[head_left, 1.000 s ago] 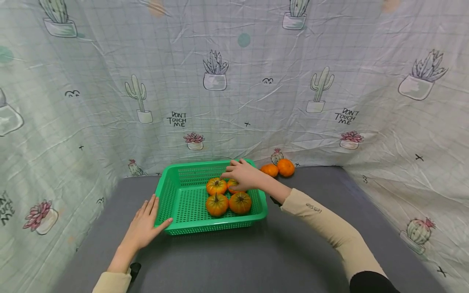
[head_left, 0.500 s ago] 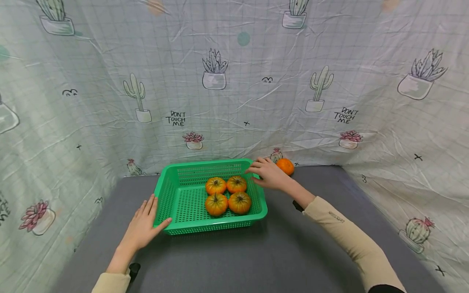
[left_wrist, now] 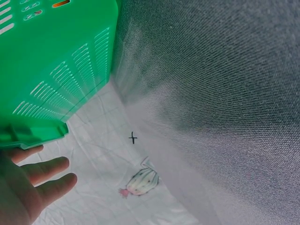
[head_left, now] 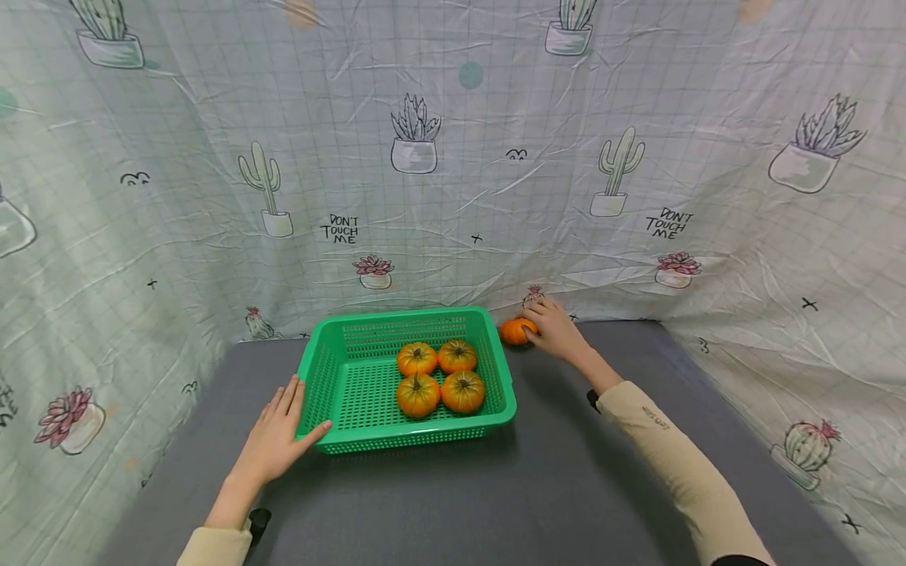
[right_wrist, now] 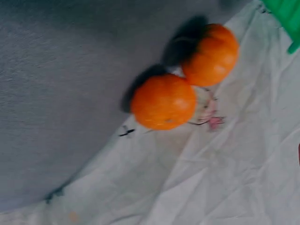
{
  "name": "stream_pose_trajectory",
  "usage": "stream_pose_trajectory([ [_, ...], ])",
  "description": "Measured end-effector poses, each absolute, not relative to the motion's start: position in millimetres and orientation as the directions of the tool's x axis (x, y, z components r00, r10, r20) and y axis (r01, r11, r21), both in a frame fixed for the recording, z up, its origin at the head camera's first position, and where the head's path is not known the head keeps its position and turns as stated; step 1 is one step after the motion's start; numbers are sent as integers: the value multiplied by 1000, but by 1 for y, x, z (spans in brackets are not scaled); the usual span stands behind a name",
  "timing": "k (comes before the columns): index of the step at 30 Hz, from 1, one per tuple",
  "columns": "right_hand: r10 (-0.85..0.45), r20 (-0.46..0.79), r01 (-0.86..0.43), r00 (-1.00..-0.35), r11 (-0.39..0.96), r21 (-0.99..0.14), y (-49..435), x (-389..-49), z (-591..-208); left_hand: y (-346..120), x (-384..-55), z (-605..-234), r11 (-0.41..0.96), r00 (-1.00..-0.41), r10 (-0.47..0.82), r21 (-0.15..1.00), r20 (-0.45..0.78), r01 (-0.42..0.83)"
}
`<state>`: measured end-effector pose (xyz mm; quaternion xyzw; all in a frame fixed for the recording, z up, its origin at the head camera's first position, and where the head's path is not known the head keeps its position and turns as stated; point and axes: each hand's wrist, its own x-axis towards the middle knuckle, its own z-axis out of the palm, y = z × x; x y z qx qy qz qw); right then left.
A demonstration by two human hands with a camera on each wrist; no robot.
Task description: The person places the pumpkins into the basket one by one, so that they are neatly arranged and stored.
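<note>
My left hand rests at the left end of a green plastic basket, its fingers stretched along the rim. In the left wrist view its fingertips lie just under the basket's rim. Several small orange-green pumpkins sit together in the basket's right half. Beyond the basket's right end, my right hand reaches over the far table edge, beside a small orange pumpkin. It covers a second pumpkin in the head view; the right wrist view shows both side by side.
A grey table bears everything. At its back and sides hangs a pale cloth printed with cacti and potted plants. The pumpkins outside the basket lie close against the back cloth.
My right hand has drawn back from over the basket's pumpkins, rightward to the pumpkins outside it. My left hand and the basket have stayed put.
</note>
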<state>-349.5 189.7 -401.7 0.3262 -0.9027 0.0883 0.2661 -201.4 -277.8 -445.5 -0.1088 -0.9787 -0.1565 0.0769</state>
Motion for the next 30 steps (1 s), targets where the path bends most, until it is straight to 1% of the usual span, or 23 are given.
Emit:
stream_pose_trajectory([
  [4, -502, 531, -592, -683, 806, 1, 197, -357, -408, -278, -201, -445, 927, -965, 189, 292, 181, 236],
  [7, -496, 534, -581, -685, 814, 11, 200, -362, -414, -278, -201, -445, 923, -963, 191, 299, 190, 242],
  [13, -555, 514, -580, -654, 804, 130, 203, -374, -428, -276, -200, -446, 922, -960, 190, 298, 204, 245],
  [16, -570, 493, -571, -657, 803, 169, 203, -380, -434, -276, -200, -445, 922, -962, 188, 301, 200, 243],
  [19, -569, 452, -560, -687, 811, 170, 201, -385, -437, -276, -201, -445, 923, -964, 187, 303, 188, 238],
  [26, -532, 279, -514, -800, 846, 140, 195, -390, -444, -276, -201, -444, 925, -967, 180, 303, 182, 230],
  [30, -505, 237, -489, -830, 863, 126, 191, -390, -447, -276, -200, -444, 927, -965, 179, 294, 194, 231],
])
